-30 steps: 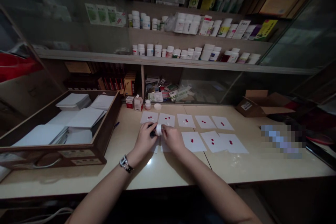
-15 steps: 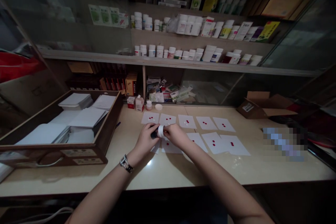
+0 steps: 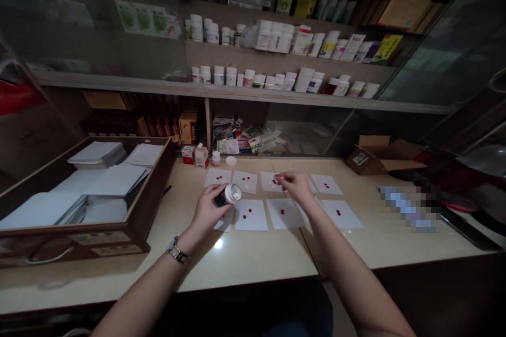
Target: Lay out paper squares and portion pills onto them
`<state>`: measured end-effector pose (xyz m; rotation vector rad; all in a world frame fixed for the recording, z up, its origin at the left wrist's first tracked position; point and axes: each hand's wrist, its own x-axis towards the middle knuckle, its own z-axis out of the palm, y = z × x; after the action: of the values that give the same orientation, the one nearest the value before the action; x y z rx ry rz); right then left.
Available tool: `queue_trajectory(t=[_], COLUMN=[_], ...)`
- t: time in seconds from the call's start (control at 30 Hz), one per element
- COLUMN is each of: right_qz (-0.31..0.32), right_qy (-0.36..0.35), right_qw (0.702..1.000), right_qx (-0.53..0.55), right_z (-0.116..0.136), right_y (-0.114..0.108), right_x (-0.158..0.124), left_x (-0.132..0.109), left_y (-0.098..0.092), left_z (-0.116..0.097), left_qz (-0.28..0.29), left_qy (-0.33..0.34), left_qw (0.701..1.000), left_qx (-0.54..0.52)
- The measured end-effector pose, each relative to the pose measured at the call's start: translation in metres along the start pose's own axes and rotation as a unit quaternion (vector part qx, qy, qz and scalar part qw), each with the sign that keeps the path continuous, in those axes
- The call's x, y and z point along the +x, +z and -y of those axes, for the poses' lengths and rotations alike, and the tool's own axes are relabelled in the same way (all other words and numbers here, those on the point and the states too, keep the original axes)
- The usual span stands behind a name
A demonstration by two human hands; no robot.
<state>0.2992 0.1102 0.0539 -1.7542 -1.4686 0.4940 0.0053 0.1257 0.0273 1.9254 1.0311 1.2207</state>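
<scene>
My left hand [image 3: 206, 208] is wrapped round a dark pill bottle [image 3: 228, 196] with a white neck. The bottle is tilted to the right, uncapped, and white shows in its mouth. Farther right, my right hand [image 3: 298, 187] hovers at the third paper sheet of the back row [image 3: 266, 180], its fingertips pinched; what they hold is too small to make out. White paper squares [image 3: 253, 222] lie in two rows, with red tablets [image 3: 282, 211] on them. Some back-row sheets also bear white tablets [image 3: 247, 186]. My right hand and forearm partly cover some sheets.
Left stands a wooden drawer [image 3: 146, 226] holding stacks of paper. Small medicine boxes [image 3: 201, 158], a small white bottle [image 3: 215, 158] and a white cap [image 3: 231, 161] stand at the back. An open cardboard box [image 3: 366, 160] is at right; shelves of bottles rise behind.
My right hand has left the bottle mouth and moved right to the third back-row sheet. The bottle in my left hand now shows its open mouth. The view has shifted slightly right.
</scene>
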Motion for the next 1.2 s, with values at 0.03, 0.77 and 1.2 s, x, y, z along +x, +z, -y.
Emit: queue_trajectory(t=[0.03, 0.77, 1.2], right_qz=[-0.032, 0.015, 0.101], right_qy=[0.028, 0.107, 0.223], right_qw=[0.998, 0.956, 0.710], right_qx=[-0.044, -0.272, 0.661], right_z=[-0.019, -0.105, 0.048], right_y=[-0.018, -0.064, 0.069], right_x=[0.009, 0.043, -0.089], left_x=[0.000, 0.002, -0.002], left_y=[-0.001, -0.005, 0.005], left_z=[0.000, 0.000, -0.020], left_qz=[-0.002, -0.010, 0.048], left_qy=[-0.002, -0.007, 0.139], left_qw=[1.000, 1.000, 0.985], left_qx=[0.000, 0.019, 0.092])
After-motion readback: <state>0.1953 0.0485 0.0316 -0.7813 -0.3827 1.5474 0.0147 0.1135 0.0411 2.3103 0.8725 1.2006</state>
